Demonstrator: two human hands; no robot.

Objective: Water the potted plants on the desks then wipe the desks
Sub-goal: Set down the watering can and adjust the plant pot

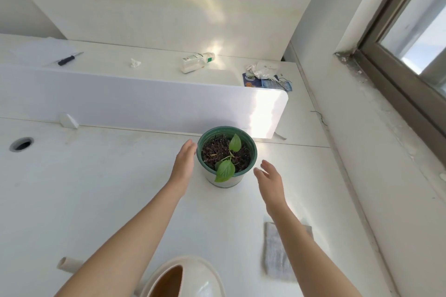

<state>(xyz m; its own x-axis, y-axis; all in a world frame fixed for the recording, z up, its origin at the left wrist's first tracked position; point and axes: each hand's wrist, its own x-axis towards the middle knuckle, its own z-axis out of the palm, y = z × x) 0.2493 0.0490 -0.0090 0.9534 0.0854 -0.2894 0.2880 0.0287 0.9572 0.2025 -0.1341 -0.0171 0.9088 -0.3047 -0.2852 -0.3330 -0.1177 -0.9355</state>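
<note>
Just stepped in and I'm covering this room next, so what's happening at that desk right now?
A person is reaching with both bare hands toward a green potted plant on the white desk. The left hand is open at the pot's left rim, perhaps touching it; the right hand is open and apart from the pot. A cream watering can sits near the person, and a grey cloth lies flat on the desk under the right forearm, unused.
</note>
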